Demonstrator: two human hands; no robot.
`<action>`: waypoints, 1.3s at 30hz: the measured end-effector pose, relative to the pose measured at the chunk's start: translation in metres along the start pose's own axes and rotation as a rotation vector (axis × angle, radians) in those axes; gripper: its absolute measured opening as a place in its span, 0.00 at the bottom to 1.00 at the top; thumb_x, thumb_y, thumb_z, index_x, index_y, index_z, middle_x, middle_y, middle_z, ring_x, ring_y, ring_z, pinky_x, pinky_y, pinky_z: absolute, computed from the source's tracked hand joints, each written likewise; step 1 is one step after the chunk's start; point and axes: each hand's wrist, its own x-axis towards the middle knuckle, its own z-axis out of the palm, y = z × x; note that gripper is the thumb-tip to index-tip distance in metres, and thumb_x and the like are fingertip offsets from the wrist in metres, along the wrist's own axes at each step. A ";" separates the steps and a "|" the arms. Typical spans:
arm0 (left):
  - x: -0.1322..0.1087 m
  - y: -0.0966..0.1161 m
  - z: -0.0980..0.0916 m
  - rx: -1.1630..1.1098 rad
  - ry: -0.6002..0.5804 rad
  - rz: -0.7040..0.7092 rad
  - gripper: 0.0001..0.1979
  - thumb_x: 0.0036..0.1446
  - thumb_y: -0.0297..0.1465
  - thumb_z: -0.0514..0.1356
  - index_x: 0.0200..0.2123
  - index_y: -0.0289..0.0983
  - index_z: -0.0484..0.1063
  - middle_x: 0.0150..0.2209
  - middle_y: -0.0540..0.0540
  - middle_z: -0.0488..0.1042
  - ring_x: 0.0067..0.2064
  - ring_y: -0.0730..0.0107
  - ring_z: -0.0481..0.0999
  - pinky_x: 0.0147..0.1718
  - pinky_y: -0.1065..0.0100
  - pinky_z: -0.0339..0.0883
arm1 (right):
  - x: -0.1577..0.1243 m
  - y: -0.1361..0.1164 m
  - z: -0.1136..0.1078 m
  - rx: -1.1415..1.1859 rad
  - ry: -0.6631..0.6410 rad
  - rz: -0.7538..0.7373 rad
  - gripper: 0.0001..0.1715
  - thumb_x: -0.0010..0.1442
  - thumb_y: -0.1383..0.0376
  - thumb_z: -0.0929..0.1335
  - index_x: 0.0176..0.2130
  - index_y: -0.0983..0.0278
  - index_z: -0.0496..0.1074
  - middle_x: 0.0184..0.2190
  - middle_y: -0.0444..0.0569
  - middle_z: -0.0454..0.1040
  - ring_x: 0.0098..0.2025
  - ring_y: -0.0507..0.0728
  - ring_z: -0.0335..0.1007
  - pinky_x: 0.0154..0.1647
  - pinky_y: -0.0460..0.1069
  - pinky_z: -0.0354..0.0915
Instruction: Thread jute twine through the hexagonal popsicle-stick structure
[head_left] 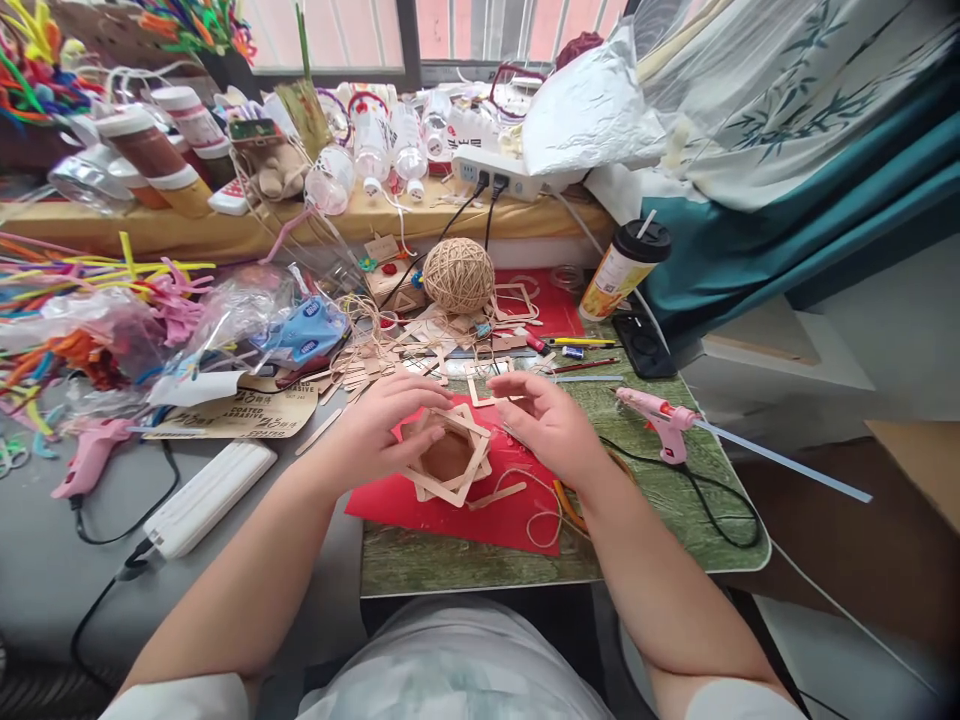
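Your left hand [394, 425] curves, half open, over the left edge of the stick box [475, 464] on the red paper [487, 525]; its grip is unclear. Your right hand [544, 425], loosely cupped and visibly empty, hovers beside it.

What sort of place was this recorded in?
Probably a craft corner by a window: a stacked wooden-stick frame, a ball of twine and a pink glue gun suggest it.
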 end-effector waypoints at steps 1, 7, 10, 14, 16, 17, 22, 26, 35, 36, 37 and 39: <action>-0.001 0.005 -0.002 0.044 -0.040 0.019 0.18 0.72 0.39 0.63 0.61 0.45 0.76 0.63 0.39 0.80 0.67 0.50 0.75 0.68 0.46 0.69 | -0.007 -0.007 -0.005 -0.046 -0.016 0.003 0.19 0.70 0.53 0.73 0.56 0.55 0.79 0.56 0.52 0.82 0.57 0.64 0.80 0.58 0.60 0.76; -0.004 0.020 0.008 0.186 -0.266 0.174 0.46 0.64 0.56 0.67 0.78 0.47 0.56 0.76 0.38 0.65 0.77 0.43 0.64 0.78 0.40 0.51 | -0.050 -0.019 -0.009 -0.343 -0.085 -0.007 0.16 0.70 0.58 0.72 0.56 0.54 0.78 0.56 0.52 0.83 0.54 0.66 0.81 0.53 0.60 0.76; -0.002 0.016 0.016 0.214 -0.297 0.195 0.53 0.60 0.62 0.67 0.79 0.46 0.54 0.77 0.36 0.63 0.77 0.40 0.63 0.79 0.39 0.48 | -0.060 -0.016 -0.001 -0.508 -0.128 -0.074 0.10 0.69 0.63 0.72 0.50 0.57 0.79 0.48 0.52 0.84 0.47 0.64 0.80 0.49 0.59 0.74; -0.003 0.012 0.022 0.257 -0.255 0.151 0.53 0.60 0.62 0.67 0.79 0.45 0.56 0.76 0.35 0.65 0.77 0.37 0.63 0.77 0.38 0.51 | -0.070 -0.010 0.014 -0.685 -0.205 -0.110 0.06 0.69 0.65 0.73 0.37 0.59 0.77 0.36 0.51 0.81 0.41 0.62 0.78 0.43 0.57 0.70; -0.006 0.012 0.026 0.255 -0.257 0.150 0.52 0.61 0.60 0.67 0.79 0.45 0.56 0.75 0.35 0.65 0.77 0.38 0.64 0.78 0.38 0.50 | -0.079 -0.002 0.026 -0.699 -0.239 -0.119 0.05 0.68 0.62 0.75 0.38 0.60 0.78 0.38 0.51 0.82 0.44 0.63 0.78 0.45 0.57 0.70; -0.007 0.013 0.027 0.252 -0.259 0.151 0.51 0.62 0.60 0.67 0.79 0.45 0.56 0.76 0.35 0.65 0.77 0.38 0.64 0.78 0.38 0.50 | -0.083 0.004 0.033 -0.705 -0.236 -0.122 0.07 0.67 0.60 0.77 0.40 0.60 0.79 0.40 0.52 0.82 0.45 0.64 0.79 0.47 0.58 0.71; -0.010 0.013 0.029 0.261 -0.270 0.127 0.52 0.62 0.61 0.66 0.80 0.45 0.54 0.77 0.37 0.62 0.78 0.38 0.61 0.78 0.38 0.49 | -0.093 0.033 0.065 -0.797 -0.181 -0.242 0.08 0.72 0.60 0.73 0.43 0.63 0.80 0.42 0.55 0.83 0.45 0.64 0.78 0.45 0.58 0.69; -0.006 0.014 0.022 0.276 -0.284 0.112 0.51 0.62 0.60 0.66 0.79 0.44 0.55 0.77 0.38 0.62 0.78 0.39 0.60 0.77 0.40 0.52 | -0.094 0.040 0.072 -0.809 -0.178 -0.340 0.09 0.74 0.65 0.69 0.42 0.62 0.80 0.40 0.53 0.82 0.42 0.62 0.75 0.42 0.56 0.65; -0.002 0.011 0.018 0.224 -0.306 0.093 0.52 0.61 0.59 0.68 0.80 0.44 0.54 0.78 0.37 0.60 0.79 0.42 0.59 0.79 0.44 0.51 | -0.102 0.050 0.068 -0.814 -0.057 -0.204 0.09 0.70 0.62 0.74 0.47 0.64 0.76 0.44 0.57 0.78 0.48 0.67 0.72 0.48 0.59 0.69; -0.002 0.011 0.018 0.222 -0.307 0.090 0.52 0.61 0.59 0.69 0.79 0.44 0.55 0.78 0.36 0.60 0.79 0.42 0.59 0.79 0.44 0.51 | -0.102 0.052 0.068 -0.839 -0.061 -0.194 0.09 0.70 0.62 0.73 0.48 0.64 0.76 0.45 0.58 0.78 0.48 0.67 0.71 0.47 0.59 0.68; -0.002 0.011 0.018 0.223 -0.307 0.088 0.52 0.61 0.58 0.69 0.79 0.44 0.55 0.78 0.36 0.60 0.79 0.42 0.59 0.79 0.43 0.52 | -0.102 0.053 0.068 -0.865 -0.068 -0.193 0.08 0.71 0.63 0.73 0.48 0.64 0.77 0.45 0.57 0.78 0.47 0.66 0.71 0.46 0.58 0.67; -0.002 0.013 0.018 0.233 -0.306 0.089 0.52 0.61 0.58 0.69 0.79 0.44 0.56 0.78 0.36 0.61 0.79 0.41 0.59 0.78 0.43 0.52 | -0.101 0.056 0.068 -0.906 -0.086 -0.218 0.07 0.73 0.63 0.70 0.46 0.63 0.79 0.43 0.56 0.78 0.45 0.65 0.70 0.44 0.57 0.64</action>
